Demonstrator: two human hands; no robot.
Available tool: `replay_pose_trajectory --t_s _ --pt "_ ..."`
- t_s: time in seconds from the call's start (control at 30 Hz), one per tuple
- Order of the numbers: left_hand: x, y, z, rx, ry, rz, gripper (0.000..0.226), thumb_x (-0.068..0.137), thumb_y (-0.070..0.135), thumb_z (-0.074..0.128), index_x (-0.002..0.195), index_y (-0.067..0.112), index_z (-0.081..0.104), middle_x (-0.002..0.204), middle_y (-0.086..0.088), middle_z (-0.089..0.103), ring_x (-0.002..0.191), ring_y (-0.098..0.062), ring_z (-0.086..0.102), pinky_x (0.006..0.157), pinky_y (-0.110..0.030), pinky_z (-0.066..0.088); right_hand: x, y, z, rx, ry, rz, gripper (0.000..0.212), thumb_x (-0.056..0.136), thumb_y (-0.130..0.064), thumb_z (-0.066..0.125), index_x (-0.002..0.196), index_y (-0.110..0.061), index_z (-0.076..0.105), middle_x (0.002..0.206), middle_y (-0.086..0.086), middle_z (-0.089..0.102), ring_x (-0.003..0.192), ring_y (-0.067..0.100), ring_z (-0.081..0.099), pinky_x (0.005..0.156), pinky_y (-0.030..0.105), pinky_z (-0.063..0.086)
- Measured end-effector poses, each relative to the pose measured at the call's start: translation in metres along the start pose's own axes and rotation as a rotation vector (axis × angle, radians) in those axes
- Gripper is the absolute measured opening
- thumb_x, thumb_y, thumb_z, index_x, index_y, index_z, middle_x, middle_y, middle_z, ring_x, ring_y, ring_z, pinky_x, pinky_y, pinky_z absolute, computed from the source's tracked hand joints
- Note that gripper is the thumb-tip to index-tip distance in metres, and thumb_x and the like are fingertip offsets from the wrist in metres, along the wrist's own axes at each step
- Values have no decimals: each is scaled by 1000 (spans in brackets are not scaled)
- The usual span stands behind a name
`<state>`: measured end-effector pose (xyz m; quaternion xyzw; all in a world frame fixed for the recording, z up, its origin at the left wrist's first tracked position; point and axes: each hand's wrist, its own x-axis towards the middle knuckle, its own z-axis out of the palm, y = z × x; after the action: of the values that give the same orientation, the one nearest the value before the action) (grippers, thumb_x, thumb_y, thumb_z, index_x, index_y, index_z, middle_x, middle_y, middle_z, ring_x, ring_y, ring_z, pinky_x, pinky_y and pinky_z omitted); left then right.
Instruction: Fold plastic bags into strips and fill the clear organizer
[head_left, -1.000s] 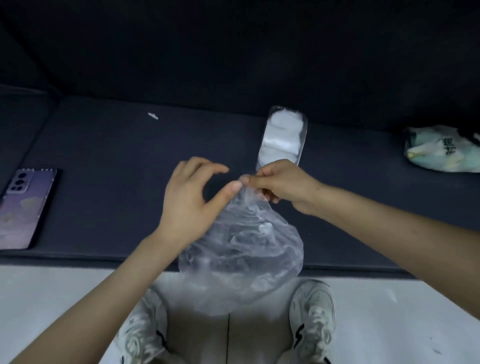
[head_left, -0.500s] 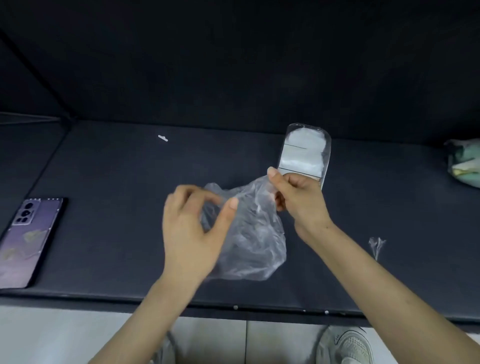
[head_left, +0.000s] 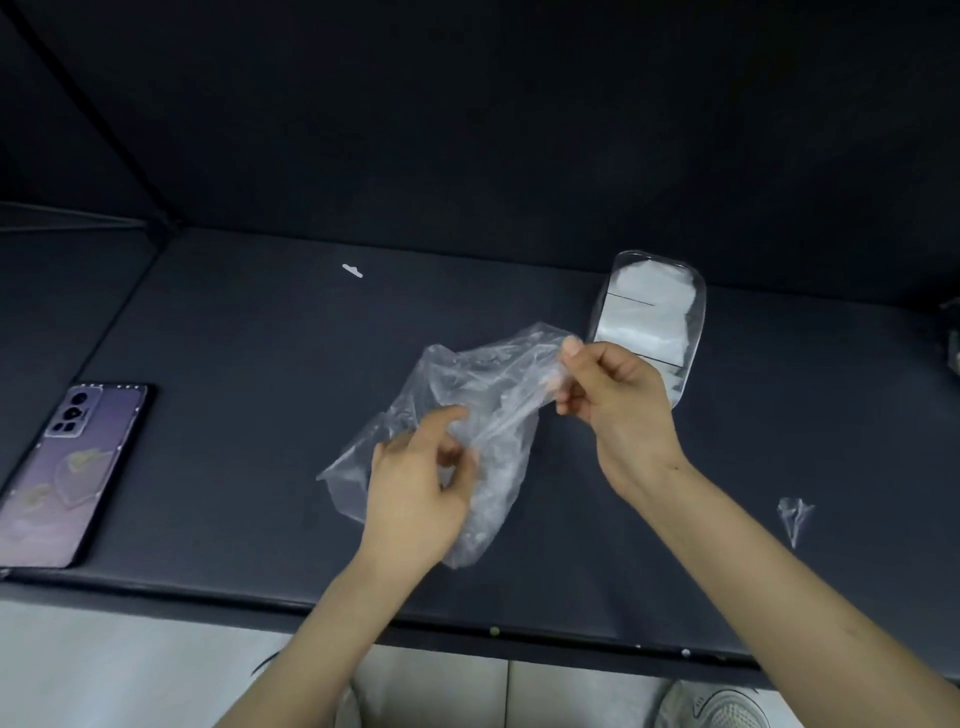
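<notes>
Over the dark table (head_left: 234, 364), two hands hold one clear plastic bag (head_left: 483, 374). Half a second ago the hands were close together and the bag was bunched up. Now they are farther apart, and the bag is pulled out longer between them. The right hand (head_left: 618, 410) pinches the bag's top end with thumb and finger. The left hand (head_left: 415, 499) has curled fingers and pinches the lower part. One clear organizer (head_left: 678, 384) lies just behind the right hand, with white folded bags inside. One phone (head_left: 67, 467) lies at the left. One small plastic scrap (head_left: 795, 514) lies at the right, and one tiny white bit (head_left: 352, 270) lies farther back.
</notes>
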<state>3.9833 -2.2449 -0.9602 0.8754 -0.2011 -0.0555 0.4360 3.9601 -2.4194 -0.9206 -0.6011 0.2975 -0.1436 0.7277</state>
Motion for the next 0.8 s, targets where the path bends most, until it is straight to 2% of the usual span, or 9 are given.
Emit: replay_pose_trajectory --t_s 0.13,0.2,0.27,0.3,0.4,0.47,0.57,0.7,0.8 --pt "2 -6 -9 -114 -46 -29 20 92 21 63 111 18 65 60 11 48 61 -8 49 71 -17 38 2 0 -6 -155 50 -35 23 93 -19 61 73 -8 60 59 -1 57 49 3 47 52 15 45" --pt "3 -7 -12 -123 -66 2 25 91 36 62 103 15 69 52 12 39 54 -8 44 62 -11 34 3 1 -9 -183 66 -35 15 93 -18 62 81 -10 63 58 -2 56 47 2 46 51 14 43" --pt "4 -12 -14 -50 -41 82 45 86 58 59 95 15 71 47 13 33 51 -3 44 61 -12 31 4 1 -11 -172 80 -34 6 93 -17 62 96 -12 63 55 -4 55 47 2 45 51 15 43" --pt "6 -15 -14 10 -18 132 55 82 66 54 94 15 72 46 16 29 52 0 46 61 -15 32 3 0 -13 -166 78 -40 10 94 -18 62 103 -15 63 53 -6 54 48 3 45 52 16 43" --pt "7 -23 -13 137 62 228 67 88 72 36 99 18 74 64 23 37 62 3 44 67 -29 41 2 -4 -17 -163 10 -51 19 97 -19 55 113 -27 62 52 -10 51 50 4 45 53 17 44" --pt "5 -20 -12 97 120 217 59 93 66 35 103 22 72 80 17 49 78 -6 50 79 -36 42 0 -4 -15 -141 -58 -45 24 100 -16 49 114 -29 63 56 -9 51 53 5 45 55 18 45" --pt "7 -3 -11 -134 150 122 36 93 56 44 99 29 68 92 15 60 92 -7 55 88 -32 44 -5 0 -8 -77 -178 -36 29 101 -10 44 121 -23 60 69 -1 52 63 9 49 61 23 47" --pt "16 8 -8 -154 26 50 39 85 58 49 106 32 69 102 18 61 103 -5 55 94 -23 41 -13 2 2 -88 -314 -57 31 101 -7 43 124 -18 60 85 13 53 72 14 50 66 26 48" --pt "19 7 -8 -160 -28 -1 19 78 58 57 90 45 65 96 22 59 101 -5 56 92 -21 41 -16 0 4 -68 -356 -77 29 100 -7 44 114 -21 65 78 10 52 71 14 49 67 26 47"
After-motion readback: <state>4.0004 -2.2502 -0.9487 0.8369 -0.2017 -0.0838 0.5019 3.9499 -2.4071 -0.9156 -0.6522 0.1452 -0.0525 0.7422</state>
